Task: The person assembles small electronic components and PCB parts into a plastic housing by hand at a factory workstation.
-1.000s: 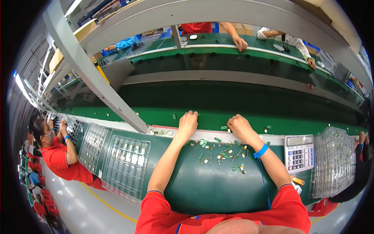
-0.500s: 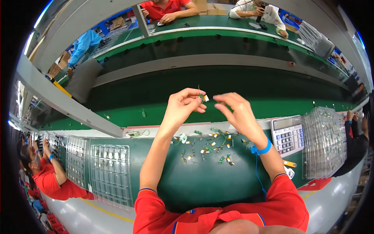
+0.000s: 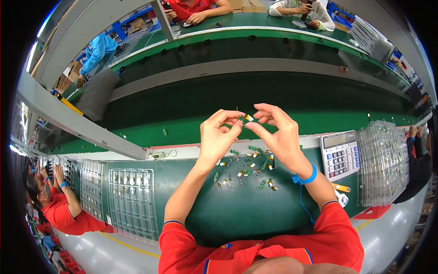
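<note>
Pinched between the thumb and fingers of my left hand (image 3: 219,134) is a small green circuit board (image 3: 241,118) with a thin wire sticking up from it. A small silver battery with yellow tape (image 3: 249,118) hangs at the board's right side. Close by on the right is my right hand (image 3: 282,134), thumb and fingers apart; I cannot tell whether its thumb touches the battery. Below both hands, several loose circuit boards with batteries and wires (image 3: 246,172) lie scattered on the green table (image 3: 219,208).
A calculator (image 3: 340,155) and stacked clear trays (image 3: 383,162) stand at the right, near an orange cutter (image 3: 341,187). Clear trays with parts (image 3: 132,201) lie left. A blue wrist strap (image 3: 306,176) trails a cord. Beyond the belt (image 3: 205,98), other people sit working.
My right hand has come nearer to the board and battery, its thumb now beside the battery. My left hand keeps its pinch on the board, shifted slightly right. The view has tilted a little.
</note>
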Tool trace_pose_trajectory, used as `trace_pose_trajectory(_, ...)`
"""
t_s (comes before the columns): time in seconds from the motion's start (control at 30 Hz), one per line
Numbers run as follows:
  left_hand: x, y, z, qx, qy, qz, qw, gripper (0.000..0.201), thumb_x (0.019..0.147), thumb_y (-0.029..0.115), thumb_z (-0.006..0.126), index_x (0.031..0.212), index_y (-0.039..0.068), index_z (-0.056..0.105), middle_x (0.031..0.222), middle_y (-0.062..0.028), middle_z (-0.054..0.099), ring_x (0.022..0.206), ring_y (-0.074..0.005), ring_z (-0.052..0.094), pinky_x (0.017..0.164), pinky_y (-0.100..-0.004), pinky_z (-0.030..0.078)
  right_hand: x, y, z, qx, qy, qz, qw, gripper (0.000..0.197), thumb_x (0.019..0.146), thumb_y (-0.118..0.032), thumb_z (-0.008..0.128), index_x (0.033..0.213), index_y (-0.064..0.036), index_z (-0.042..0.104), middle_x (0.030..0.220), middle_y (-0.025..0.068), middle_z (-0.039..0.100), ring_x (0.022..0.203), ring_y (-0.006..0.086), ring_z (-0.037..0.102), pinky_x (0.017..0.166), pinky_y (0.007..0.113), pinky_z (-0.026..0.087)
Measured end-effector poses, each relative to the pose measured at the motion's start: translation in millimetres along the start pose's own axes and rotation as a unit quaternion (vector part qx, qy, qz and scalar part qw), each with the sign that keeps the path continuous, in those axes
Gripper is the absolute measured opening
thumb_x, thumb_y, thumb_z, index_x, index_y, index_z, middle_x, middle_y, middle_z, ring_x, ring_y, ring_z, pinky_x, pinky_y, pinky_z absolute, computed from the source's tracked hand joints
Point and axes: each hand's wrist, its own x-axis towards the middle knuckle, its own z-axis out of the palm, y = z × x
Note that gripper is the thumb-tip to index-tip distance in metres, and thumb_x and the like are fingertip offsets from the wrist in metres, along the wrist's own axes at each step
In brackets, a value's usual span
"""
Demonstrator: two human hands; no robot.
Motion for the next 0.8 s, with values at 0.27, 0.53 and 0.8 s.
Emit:
trace_pose_trajectory(0.27,-1.1,-2.5,-0.8,0.009,-0.022,0.002,1.000,0.018,0.083,-0.004,0.062,0.100,-0.005,0.067,0.089,-0.0067,0.062,0.074,-0.0098,0.063,0.066,-0.0233,0.057,-6.5,13.5,7.8,-0.045,-0.038,-0.131,0.990,0.020,0.075,0.002,0.070,0.094,0.0020,0.066,0.083,0.0100,0.065,0.076,0.0228,0.064,0.067,0.031,0.055)
trace_pose_trajectory(0.53,2.5,13.9,-19.6,-0.123,-0.079,-0.099,0.984,0.020,0.086,0.003,0.064,0.105,-0.003,0.067,0.087,-0.0092,0.069,0.077,-0.0141,0.068,0.074,-0.0262,0.057,-6.4,8.4,6.9,-0.153,-0.024,-0.278,0.948,0.033,0.062,0.010,0.065,0.094,0.0037,0.064,0.092,0.0129,0.062,0.080,0.0286,0.061,0.071,0.036,0.056)
trace_pose_trajectory(0.8,2.1,13.5,-18.1,-0.102,-0.078,-0.078,0.989,0.019,0.088,0.003,0.063,0.105,-0.005,0.066,0.090,-0.0124,0.069,0.079,-0.0167,0.069,0.076,-0.0269,0.057,-2.3,7.8,-2.3,-0.115,-0.016,-0.235,0.965,0.029,0.064,0.009,0.070,0.092,0.0007,0.065,0.088,0.0115,0.062,0.079,0.0279,0.060,0.066,0.035,0.053)
